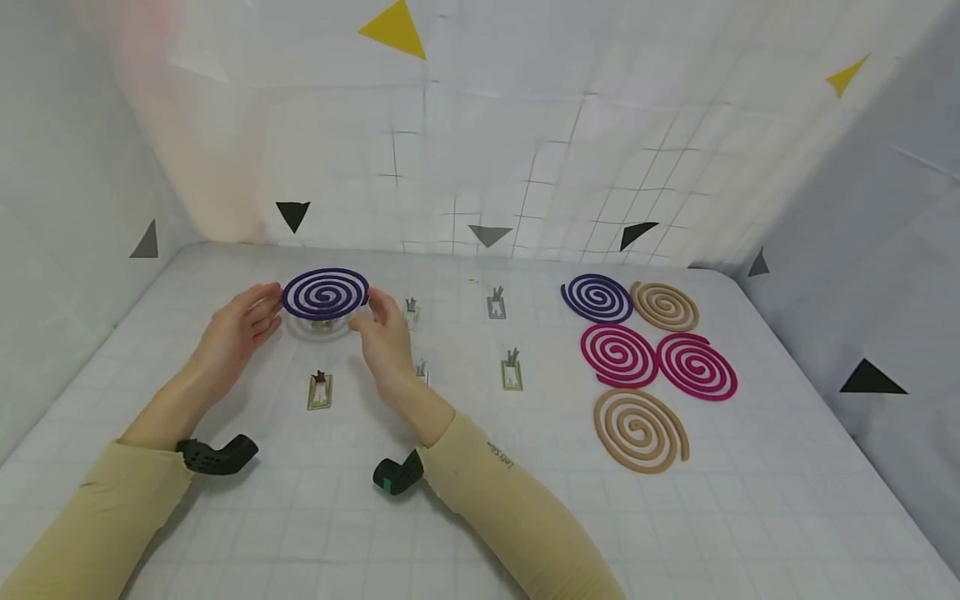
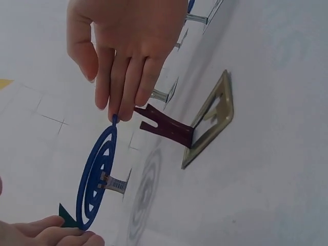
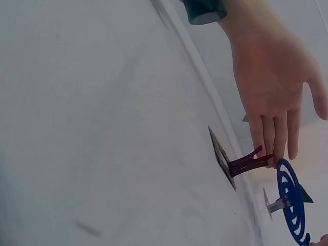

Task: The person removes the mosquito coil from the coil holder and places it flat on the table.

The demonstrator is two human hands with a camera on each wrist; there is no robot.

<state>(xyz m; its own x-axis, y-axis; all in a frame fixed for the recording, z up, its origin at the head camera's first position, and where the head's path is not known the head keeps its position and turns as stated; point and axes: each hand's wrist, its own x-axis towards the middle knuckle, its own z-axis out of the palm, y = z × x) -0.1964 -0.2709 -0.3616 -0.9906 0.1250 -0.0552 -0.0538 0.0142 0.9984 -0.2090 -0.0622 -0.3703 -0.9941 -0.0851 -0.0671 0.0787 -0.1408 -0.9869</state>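
Observation:
A dark blue mosquito coil (image 1: 327,294) sits raised on the upright prongs of a small metal stand (image 2: 117,184), its shadow on the table below. At the coil's left edge, my left hand (image 1: 238,333) touches the rim with straight fingertips. My right hand (image 1: 386,342) is at the opposite rim, fingers extended and thumb apart from them. Both wrist views show the fingers lying long against the edge rather than curled round it. Nearer to me stands another metal holder (image 1: 319,390) with a dark red prong (image 2: 166,125) and a flat gold frame.
Several more metal stands (image 1: 512,370) stand in the middle of the table (image 1: 480,517). At right lie another blue coil (image 1: 597,298), two tan coils (image 1: 637,431) and two pink coils (image 1: 618,356), close together. White sheets with coloured triangles (image 1: 292,215) rise behind and beside the table.

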